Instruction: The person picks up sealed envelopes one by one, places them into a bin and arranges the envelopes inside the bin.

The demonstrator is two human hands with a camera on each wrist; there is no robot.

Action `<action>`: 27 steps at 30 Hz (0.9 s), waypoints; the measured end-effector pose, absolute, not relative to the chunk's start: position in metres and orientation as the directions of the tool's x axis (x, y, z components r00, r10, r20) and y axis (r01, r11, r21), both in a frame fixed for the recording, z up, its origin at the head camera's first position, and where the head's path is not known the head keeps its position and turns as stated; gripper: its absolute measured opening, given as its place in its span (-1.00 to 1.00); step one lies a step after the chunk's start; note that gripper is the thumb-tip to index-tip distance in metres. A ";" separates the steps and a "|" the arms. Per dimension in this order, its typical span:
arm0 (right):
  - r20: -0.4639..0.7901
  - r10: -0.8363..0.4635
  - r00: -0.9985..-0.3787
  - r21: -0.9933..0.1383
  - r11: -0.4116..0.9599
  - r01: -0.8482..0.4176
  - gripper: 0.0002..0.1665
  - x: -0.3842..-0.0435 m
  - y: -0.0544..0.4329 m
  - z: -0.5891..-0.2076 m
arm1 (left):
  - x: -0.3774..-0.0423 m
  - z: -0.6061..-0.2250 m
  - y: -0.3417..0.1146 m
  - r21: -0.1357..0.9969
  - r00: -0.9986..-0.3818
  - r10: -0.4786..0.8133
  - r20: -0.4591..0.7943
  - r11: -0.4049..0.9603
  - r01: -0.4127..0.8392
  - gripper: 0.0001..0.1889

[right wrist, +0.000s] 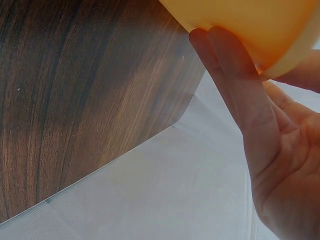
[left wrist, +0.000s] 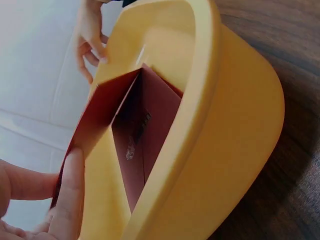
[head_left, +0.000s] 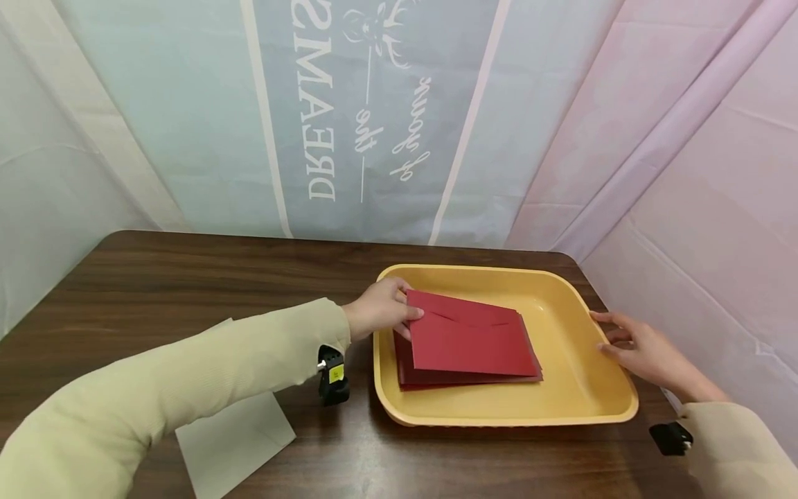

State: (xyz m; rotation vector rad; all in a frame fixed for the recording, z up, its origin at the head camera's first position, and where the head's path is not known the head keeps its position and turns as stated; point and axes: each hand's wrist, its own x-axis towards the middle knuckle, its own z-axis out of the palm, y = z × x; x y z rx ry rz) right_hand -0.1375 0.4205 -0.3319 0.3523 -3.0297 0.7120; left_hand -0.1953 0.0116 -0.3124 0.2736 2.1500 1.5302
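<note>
My left hand point(head_left: 379, 306) pinches the left edge of a red envelope point(head_left: 470, 339) between thumb and fingers. In the left wrist view that envelope point(left wrist: 107, 102) is tilted up, apart at its near end from another red envelope point(left wrist: 155, 105) below. More dark red envelopes point(head_left: 411, 374) lie under it in a yellow plastic basin point(head_left: 570, 378). At the basin's right side, my right hand point(head_left: 645, 352) holds the rim, thumb over the edge. The right wrist view shows its fingers point(right wrist: 240, 75) against the basin's outer wall point(right wrist: 240, 15).
A pale envelope-like paper point(head_left: 237, 440) lies on the dark wooden table point(head_left: 349, 457), partly hidden beneath my left sleeve point(head_left: 249, 346). Behind the table hangs a printed cloth point(head_left: 386, 138). Another pale cloth wall point(head_left: 704, 242) stands close by on the right.
</note>
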 end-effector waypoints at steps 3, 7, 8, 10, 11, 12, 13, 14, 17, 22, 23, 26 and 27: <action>0.076 -0.225 -0.971 -0.440 0.867 -0.235 -0.43 -0.138 0.421 -0.333 | -0.196 -0.313 0.015 0.902 -0.870 0.399 -0.290 0.417 -0.110 -0.62; 0.069 -0.221 -0.973 -0.435 0.871 -0.228 -0.42 -0.138 0.421 -0.333 | -0.198 -0.311 0.018 0.841 -0.878 0.372 -0.301 0.538 -0.061 -0.69; 0.066 -0.221 -0.973 -0.436 0.871 -0.227 -0.42 -0.138 0.421 -0.333 | -0.198 -0.310 0.019 0.819 -0.879 0.371 -0.300 0.572 -0.039 -0.72; 0.067 -0.221 -0.973 -0.437 0.870 -0.228 -0.42 -0.138 0.421 -0.333 | -0.199 -0.309 0.021 0.771 -0.880 0.374 -0.293 0.637 0.013 -0.79; 0.068 -0.221 -0.973 -0.438 0.869 -0.229 -0.42 -0.138 0.421 -0.333 | -0.199 -0.309 0.023 0.751 -0.880 0.376 -0.291 0.659 0.033 -0.82; 0.069 -0.222 -0.973 -0.439 0.868 -0.230 -0.42 -0.138 0.421 -0.333 | -0.200 -0.309 0.024 0.728 -0.879 0.376 -0.292 0.684 0.051 -0.82; 0.071 -0.223 -0.972 -0.440 0.868 -0.231 -0.42 -0.138 0.421 -0.333 | -0.200 -0.310 0.025 0.704 -0.878 0.379 -0.292 0.707 0.071 -0.82; 0.073 -0.224 -0.972 -0.440 0.867 -0.233 -0.42 -0.138 0.421 -0.333 | -0.201 -0.310 0.027 0.682 -0.877 0.379 -0.294 0.726 0.085 -0.81; 0.078 -0.230 -0.970 -0.443 0.864 -0.241 -0.42 -0.138 0.421 -0.333 | -0.203 -0.311 0.030 0.641 -0.874 0.369 -0.317 0.763 0.090 -0.76; 0.081 -0.233 -0.969 -0.439 0.865 -0.244 -0.43 -0.138 0.421 -0.333 | -0.205 -0.312 0.035 0.570 -0.871 0.339 -0.355 0.817 0.086 -0.64; 0.079 -0.231 -0.970 -0.441 0.864 -0.242 -0.43 -0.138 0.421 -0.333 | -0.205 -0.311 0.036 0.553 -0.871 0.335 -0.360 0.828 0.090 -0.61; 0.071 -0.227 -0.971 -0.446 0.864 -0.235 -0.42 -0.137 0.421 -0.333 | -0.205 -0.310 0.040 0.505 -0.869 0.321 -0.376 0.857 0.098 -0.56; 0.068 -0.225 -0.972 -0.448 0.864 -0.231 -0.42 -0.137 0.421 -0.333 | -0.205 -0.309 0.041 0.494 -0.868 0.314 -0.385 0.864 0.094 -0.56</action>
